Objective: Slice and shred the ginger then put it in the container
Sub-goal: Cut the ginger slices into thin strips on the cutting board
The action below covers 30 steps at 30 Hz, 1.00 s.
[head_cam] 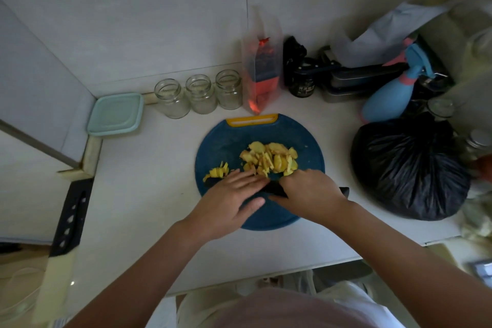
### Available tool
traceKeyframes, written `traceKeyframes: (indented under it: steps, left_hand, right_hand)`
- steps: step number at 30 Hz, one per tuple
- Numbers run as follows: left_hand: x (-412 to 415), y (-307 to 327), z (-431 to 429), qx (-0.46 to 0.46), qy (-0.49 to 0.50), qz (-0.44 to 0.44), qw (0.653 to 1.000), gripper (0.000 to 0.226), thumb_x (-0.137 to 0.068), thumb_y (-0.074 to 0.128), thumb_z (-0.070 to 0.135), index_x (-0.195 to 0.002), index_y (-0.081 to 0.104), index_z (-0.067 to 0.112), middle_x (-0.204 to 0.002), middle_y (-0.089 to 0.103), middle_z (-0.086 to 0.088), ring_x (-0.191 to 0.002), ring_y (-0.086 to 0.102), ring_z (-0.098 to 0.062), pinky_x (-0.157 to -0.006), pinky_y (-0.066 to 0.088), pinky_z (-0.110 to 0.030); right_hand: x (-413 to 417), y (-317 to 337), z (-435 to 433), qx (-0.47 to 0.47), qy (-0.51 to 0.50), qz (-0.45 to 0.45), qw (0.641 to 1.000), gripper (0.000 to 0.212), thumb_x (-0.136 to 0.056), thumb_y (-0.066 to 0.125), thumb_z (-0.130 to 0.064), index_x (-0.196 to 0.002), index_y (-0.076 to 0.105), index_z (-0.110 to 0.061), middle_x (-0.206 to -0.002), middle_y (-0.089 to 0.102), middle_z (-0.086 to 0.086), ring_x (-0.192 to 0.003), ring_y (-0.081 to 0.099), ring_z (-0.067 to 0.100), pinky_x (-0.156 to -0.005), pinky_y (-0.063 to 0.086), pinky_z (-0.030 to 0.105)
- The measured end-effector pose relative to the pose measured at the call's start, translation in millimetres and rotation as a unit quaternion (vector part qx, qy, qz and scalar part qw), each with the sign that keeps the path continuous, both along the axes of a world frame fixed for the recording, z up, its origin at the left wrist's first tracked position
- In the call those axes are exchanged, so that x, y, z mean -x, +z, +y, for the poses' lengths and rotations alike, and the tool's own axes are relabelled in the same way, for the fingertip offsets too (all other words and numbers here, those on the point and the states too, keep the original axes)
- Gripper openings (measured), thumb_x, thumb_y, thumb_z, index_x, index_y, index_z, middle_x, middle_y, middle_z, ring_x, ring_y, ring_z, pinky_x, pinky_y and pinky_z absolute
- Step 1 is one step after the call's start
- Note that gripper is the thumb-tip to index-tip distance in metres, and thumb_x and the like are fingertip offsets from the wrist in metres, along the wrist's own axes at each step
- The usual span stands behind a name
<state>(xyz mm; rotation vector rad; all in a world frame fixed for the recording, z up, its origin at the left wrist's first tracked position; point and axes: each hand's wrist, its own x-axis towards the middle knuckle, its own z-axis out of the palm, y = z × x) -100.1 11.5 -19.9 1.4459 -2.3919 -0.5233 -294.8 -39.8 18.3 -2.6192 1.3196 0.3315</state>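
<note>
**A:** What's on the white counter [149,194]?
**B:** A black bag [407,168] on the right, and a round blue cutting board [226,141] in the middle.
**A:** And the hands?
**B:** The right hand [308,192] is curled around the handle of the dark knife [277,189]. The left hand [229,200] lies flat over the blade, fingers straight.
**A:** Where's the ginger?
**B:** The ginger slices [269,158] are heaped on the board just beyond both hands, with a few shreds [217,172] to their left. The lidded mint container [114,114] sits far left.
</note>
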Motion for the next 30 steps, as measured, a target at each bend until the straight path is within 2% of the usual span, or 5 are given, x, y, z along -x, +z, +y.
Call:
traceKeyframes:
  steps: [12,15,17,24,30]
  left_hand:
    - [-43,-12,-24,-0.066,0.208,0.031,0.975,0.1,-0.083,0.0,0.078,-0.121,0.065,0.012,-0.133,0.056,-0.01,-0.136,0.036,-0.024,-0.115,0.021,-0.032]
    - [-42,-2,-40,-0.073,0.278,0.086,0.954,0.087,-0.092,0.009,0.063,-0.103,0.065,-0.003,-0.105,0.065,-0.019,-0.103,0.057,-0.03,-0.091,0.04,-0.036]
    - [-41,0,-53,-0.08,0.303,0.088,0.945,0.058,-0.101,0.028,0.044,-0.114,0.063,0.0,-0.114,0.063,-0.018,-0.107,0.057,-0.03,-0.091,0.04,-0.033]
    - [-7,2,-110,-0.149,0.227,0.108,0.956,0.032,-0.096,0.054,0.015,-0.127,0.059,0.014,-0.125,0.061,-0.005,-0.107,0.057,-0.012,-0.084,0.036,-0.012]
    - [5,-2,-145,-0.258,0.13,-0.003,0.957,0.041,-0.091,0.063,0.017,-0.131,0.055,0.018,-0.13,0.056,-0.003,-0.112,0.055,-0.016,-0.085,0.04,-0.021]
  right_hand:
    - [23,-2,0,0.001,-0.058,-0.007,0.998,0.046,-0.098,0.037,-0.056,-0.095,0.061,-0.017,-0.073,0.048,-0.004,-0.068,0.05,0.016,-0.059,0.039,0.027]
    - [34,-5,-4,-0.024,-0.125,-0.056,0.99,0.044,-0.095,0.044,-0.057,-0.074,0.053,-0.019,-0.064,0.046,-0.003,-0.067,0.053,0.018,-0.058,0.04,0.028]
    - [41,-8,-6,-0.041,-0.185,-0.11,0.976,0.049,-0.093,0.051,-0.056,-0.061,0.043,-0.019,-0.058,0.043,-0.001,-0.062,0.053,0.02,-0.055,0.039,0.03]
    - [54,-9,-16,-0.105,-0.399,-0.288,0.864,0.055,-0.091,0.062,-0.042,-0.054,0.038,-0.01,-0.052,0.038,0.004,-0.048,0.039,0.016,-0.048,0.03,0.029]
    - [55,-17,-20,-0.129,-0.445,-0.313,0.829,0.053,-0.09,0.063,-0.043,-0.055,0.042,-0.009,-0.053,0.042,0.007,-0.05,0.044,0.022,-0.052,0.038,0.03]
